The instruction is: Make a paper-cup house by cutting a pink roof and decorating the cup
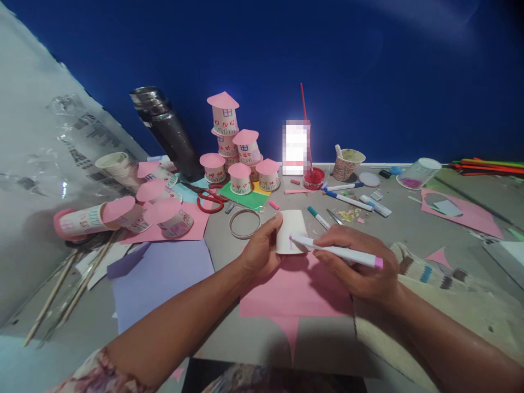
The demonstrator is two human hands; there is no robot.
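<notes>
The grey bench (229,334) spans the view, bearing a sheet of smooth lavender paper (164,284) on the left and a sheet of flat pink paper (262,300) in front of the person. Behind these, the dark cylindrical flask with a shiny top (167,128) leans beside stacked white cups with pink paper cone roofs (225,117).

The right hand (364,262) has its thumb and fingers closed around the slim white marker with a pink end. The left hand (262,243) is clamped on the plain white tapered paper cup (291,224), thumb along its left side; the other fingers are partly hidden.

That cup lies between the two hands, over the far part of the pink sheet, its wider end toward the person. The white marker (347,254) slants across to it, tip at the small pink drawn mark (291,243) on its side.
</notes>
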